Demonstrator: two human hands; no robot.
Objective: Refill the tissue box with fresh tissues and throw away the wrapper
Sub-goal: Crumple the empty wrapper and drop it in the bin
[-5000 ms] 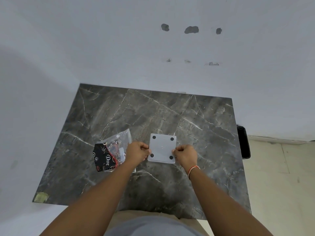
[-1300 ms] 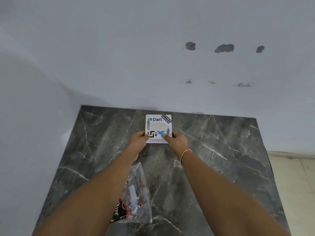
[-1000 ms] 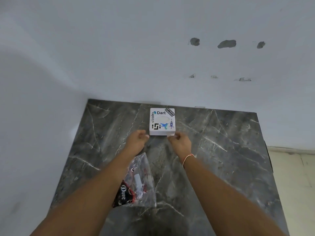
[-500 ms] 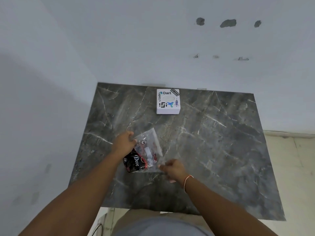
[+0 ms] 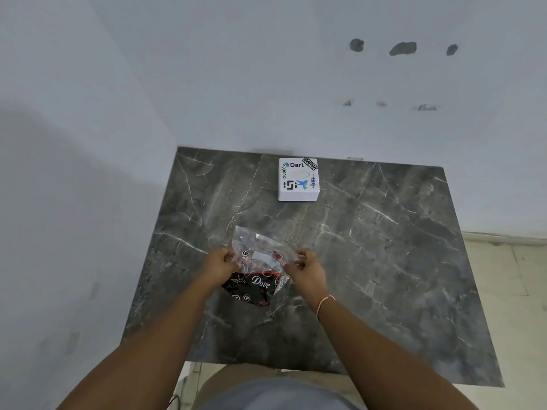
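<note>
My left hand (image 5: 220,263) and right hand (image 5: 306,269) each pinch a side of the clear wrapper (image 5: 259,266), likely for binning, with the tissue box (image 5: 298,179) parked far across the desk (image 5: 384,261).

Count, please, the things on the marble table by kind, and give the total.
Tissue box: 1
Clear plastic wrapper, pinched by the left hand and the right hand: 1
Total: 2

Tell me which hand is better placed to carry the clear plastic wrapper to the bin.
Probably the left hand. It grips the clear plastic wrapper beside its dark printed end, apparently the bulkier part. The right hand only pinches the thin clear edge. No bin is visible.
</note>
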